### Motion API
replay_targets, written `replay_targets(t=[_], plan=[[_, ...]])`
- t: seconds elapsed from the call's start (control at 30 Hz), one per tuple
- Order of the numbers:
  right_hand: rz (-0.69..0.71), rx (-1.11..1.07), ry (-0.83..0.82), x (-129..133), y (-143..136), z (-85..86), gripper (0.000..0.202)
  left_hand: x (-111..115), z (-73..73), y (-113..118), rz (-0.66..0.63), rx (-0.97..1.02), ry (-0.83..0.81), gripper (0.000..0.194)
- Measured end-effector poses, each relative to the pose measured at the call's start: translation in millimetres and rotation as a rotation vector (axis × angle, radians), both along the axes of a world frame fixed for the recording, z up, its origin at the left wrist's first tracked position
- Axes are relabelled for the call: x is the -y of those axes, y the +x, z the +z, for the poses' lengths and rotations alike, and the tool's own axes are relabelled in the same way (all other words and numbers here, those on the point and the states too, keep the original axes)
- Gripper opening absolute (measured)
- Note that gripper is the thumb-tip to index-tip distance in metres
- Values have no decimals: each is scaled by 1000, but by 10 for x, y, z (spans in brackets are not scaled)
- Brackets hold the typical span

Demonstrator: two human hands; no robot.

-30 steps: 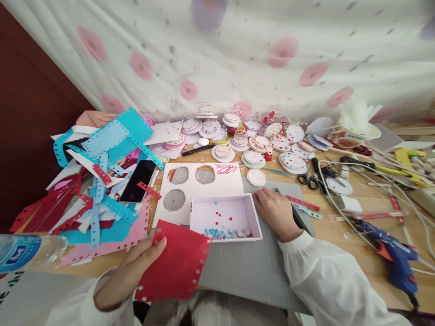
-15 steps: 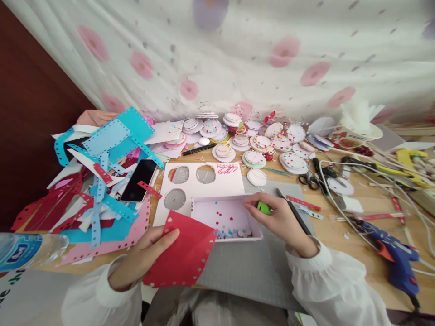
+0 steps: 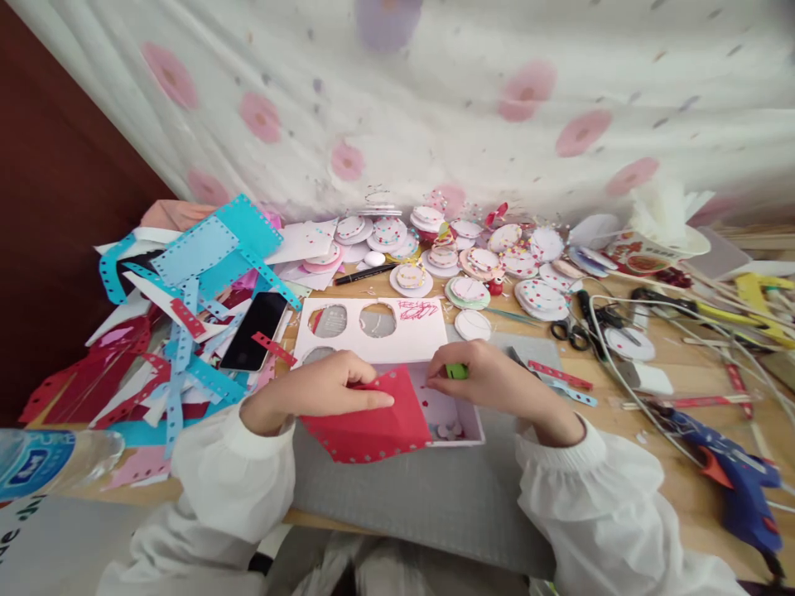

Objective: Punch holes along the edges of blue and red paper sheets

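We see left hand [image 3: 323, 389] pinching red paper [image 3: 373, 418] over white box [image 3: 463, 426] on grey mat [image 3: 435, 488]. Right hand [image 3: 490, 381] grip closed on small green punch [image 3: 458, 371] above box. Phone [image 3: 256, 329] left on counter [image 3: 652, 463].

My left hand [image 3: 316, 391] pinches a red punched paper sheet [image 3: 373, 422] over the shallow white box [image 3: 460, 418], which sits on the grey cutting mat [image 3: 435, 488] near the table's front edge. My right hand [image 3: 490, 381] grips a small green punch [image 3: 457, 371] just above the box. A blue glue gun [image 3: 739, 480] lies toward the right edge.
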State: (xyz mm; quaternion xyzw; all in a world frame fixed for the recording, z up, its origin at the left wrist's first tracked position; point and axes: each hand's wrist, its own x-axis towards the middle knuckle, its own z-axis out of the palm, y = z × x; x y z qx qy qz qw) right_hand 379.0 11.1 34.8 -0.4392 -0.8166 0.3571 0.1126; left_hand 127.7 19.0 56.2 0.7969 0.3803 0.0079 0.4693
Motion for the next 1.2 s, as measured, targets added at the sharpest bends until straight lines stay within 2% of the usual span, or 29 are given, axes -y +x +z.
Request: replay_targets(t=[0.07, 0.17, 0.27, 0.33, 0.4, 0.5, 0.57, 0.77, 0.97, 1.2], plan=[[-17, 18, -26, -30, 10, -17, 10, -78, -11, 13, -81, -24, -53, 45], [-47, -24, -75, -45, 42, -6, 15, -121, -62, 36, -107, 0, -80, 46], [-121, -250, -160, -20, 51, 39, 16, -94, -133, 48, -42, 61, -116, 43], [-140, -456, -307, 20, 26, 60, 20, -54, -174, 39, 42, 111, -187, 40], [-98, -621, -494, 68, -19, 63, 33, -10, -204, 21, 138, 167, -232, 37], [-52, -687, -671, 122, -94, 58, 38, 45, -235, -8, 216, 247, -181, 36], [-80, -679, -719, 141, -130, 59, 36, 67, -251, -20, 207, 279, -138, 37], [-232, -732, -686, 195, -194, 19, 43, 82, -291, -37, 147, 262, -165, 39], [-195, -718, -690, 228, -248, -23, 38, 95, -344, -20, 85, 201, 31, 44], [-145, -633, -597, 143, -182, 64, 36, 96, -356, -26, 75, 196, 34, 46]])
